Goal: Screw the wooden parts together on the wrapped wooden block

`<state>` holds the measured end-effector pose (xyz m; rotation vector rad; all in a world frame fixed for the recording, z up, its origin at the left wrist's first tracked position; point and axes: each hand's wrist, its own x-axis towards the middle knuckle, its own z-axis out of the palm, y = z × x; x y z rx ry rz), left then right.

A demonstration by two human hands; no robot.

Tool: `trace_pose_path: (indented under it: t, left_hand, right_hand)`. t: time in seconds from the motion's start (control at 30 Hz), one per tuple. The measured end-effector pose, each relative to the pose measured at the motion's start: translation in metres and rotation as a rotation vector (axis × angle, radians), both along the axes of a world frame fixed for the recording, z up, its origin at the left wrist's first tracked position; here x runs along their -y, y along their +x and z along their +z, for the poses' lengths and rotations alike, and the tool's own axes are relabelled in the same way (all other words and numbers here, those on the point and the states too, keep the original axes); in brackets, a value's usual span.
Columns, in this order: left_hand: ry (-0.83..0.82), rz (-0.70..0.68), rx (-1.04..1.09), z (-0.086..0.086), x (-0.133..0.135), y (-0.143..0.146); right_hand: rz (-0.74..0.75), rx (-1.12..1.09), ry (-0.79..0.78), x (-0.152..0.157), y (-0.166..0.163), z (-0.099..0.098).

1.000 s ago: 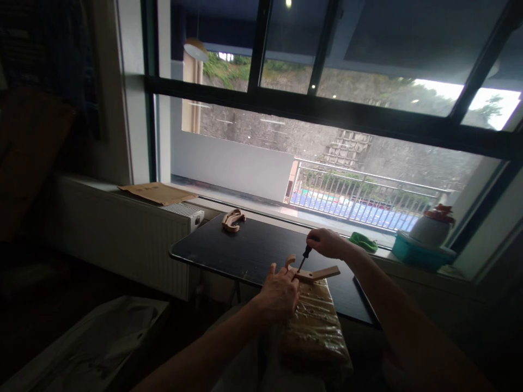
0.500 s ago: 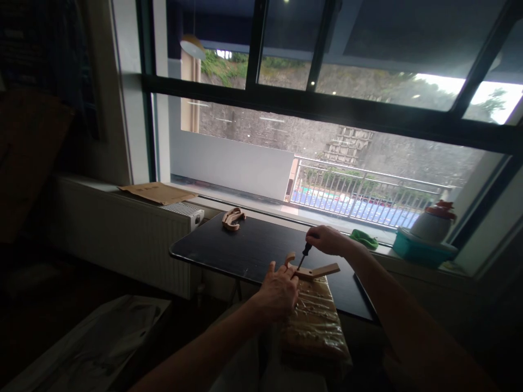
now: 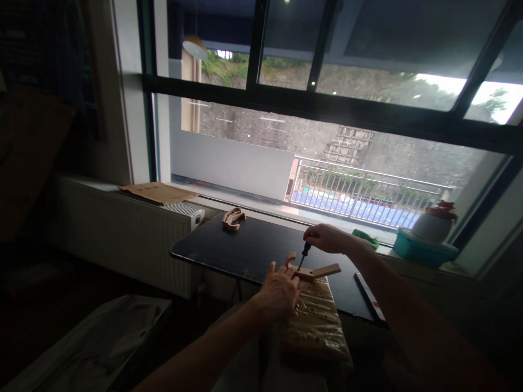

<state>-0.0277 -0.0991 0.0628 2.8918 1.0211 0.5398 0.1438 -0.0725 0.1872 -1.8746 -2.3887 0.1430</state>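
My right hand [image 3: 324,238] is closed round the black handle of a screwdriver [image 3: 304,255], its shaft slanting down to a wooden piece. That wooden piece [image 3: 322,271] has a curved hook end on the left, a dark hole near its middle and a straight arm rising to the right. My left hand [image 3: 280,288] presses its fingers on the left part of the wood, holding it down. Beneath lies a brown, plastic-wrapped slab [image 3: 314,321] at the near edge of the black table [image 3: 212,245]. The screwdriver's tip is too small to make out clearly.
Curved wooden pieces [image 3: 233,219] lie at the table's far left. A flat, light-edged object [image 3: 370,296] is on the right edge. On the windowsill are a green cloth-like item [image 3: 365,238] and a teal box [image 3: 423,249]. A radiator [image 3: 131,234] stands left.
My right hand and the top of the screwdriver have shifted slightly left. My right forearm has moved, uncovering more of the flat object at the table's right edge. My left hand stays put.
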Motion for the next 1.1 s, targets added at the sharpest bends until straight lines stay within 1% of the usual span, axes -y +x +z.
trace_pose_path:
  t: [0.13,0.23,0.37,0.5,0.63,0.83,1.0,1.1]
  left_hand:
    - [-0.015,0.002,-0.002,0.0,-0.001,0.0]
    - [-0.035,-0.005,-0.007,0.0,-0.002,0.0]
    - [-0.028,-0.012,0.011,-0.002,-0.003,0.0]
    - [-0.011,-0.004,0.022,-0.002,-0.002,0.0]
    - [0.008,-0.003,-0.007,0.0,-0.001,0.0]
    - [-0.012,-0.001,-0.033,0.002,-0.001,0.0]
    - [-0.012,-0.008,-0.016,0.0,-0.003,-0.001]
    - [-0.005,-0.006,-0.004,-0.001,-0.002,-0.001]
  right_hand:
    - [-0.034,0.013,0.065,-0.005,0.0,-0.009]
    - [-0.061,0.034,0.096,-0.008,0.001,-0.012]
    - [-0.057,0.064,0.064,-0.008,0.001,-0.006]
    - [-0.015,0.02,0.006,-0.005,-0.003,0.001]
    - [0.0,0.034,0.012,-0.006,-0.007,-0.001]
    - [-0.072,0.062,0.09,-0.006,-0.009,-0.01]
    - [-0.067,0.111,0.041,-0.005,-0.008,-0.004]
    - [-0.023,0.091,0.004,-0.005,-0.008,0.001]
